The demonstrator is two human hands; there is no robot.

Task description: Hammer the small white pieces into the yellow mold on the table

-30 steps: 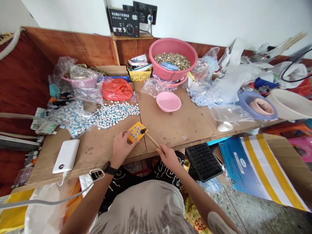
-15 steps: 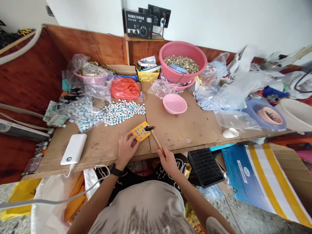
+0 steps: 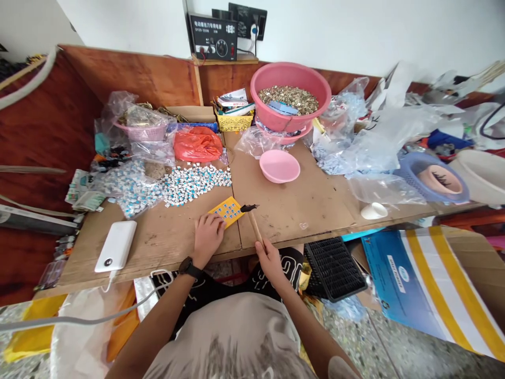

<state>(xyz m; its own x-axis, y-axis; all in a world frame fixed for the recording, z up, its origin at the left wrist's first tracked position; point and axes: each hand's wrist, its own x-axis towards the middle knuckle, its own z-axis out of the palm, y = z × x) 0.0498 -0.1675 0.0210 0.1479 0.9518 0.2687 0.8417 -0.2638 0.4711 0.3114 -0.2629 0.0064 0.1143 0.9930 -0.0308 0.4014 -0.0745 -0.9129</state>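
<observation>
My left hand (image 3: 208, 237) grips the lower left part of a yellow board (image 3: 220, 208), its bent fingers resting over the edge. Rows of small blue-and-white pieces (image 3: 230, 211) sit on this board, which lies on the table. A hammer is in my right hand (image 3: 270, 262), closed around the lower part of its wooden handle (image 3: 255, 229). The dark hammer head (image 3: 248, 208) is at the board's right edge; whether it touches the board I cannot tell. Beyond the board lies a spread pile of small white-and-blue pieces (image 3: 193, 184).
A pink bowl (image 3: 280, 167) stands behind the hammer. Farther back is a large pink basin (image 3: 291, 123) of small metal pieces. To the left lie a white power bank (image 3: 116, 246) with a cable and a red plastic bag (image 3: 198, 144). Plastic bags (image 3: 371, 150) crowd the right side.
The hammer head has shifted right, from over the board to its right edge. My left hand's fingers have moved farther over the board. The whole view has shifted slightly.
</observation>
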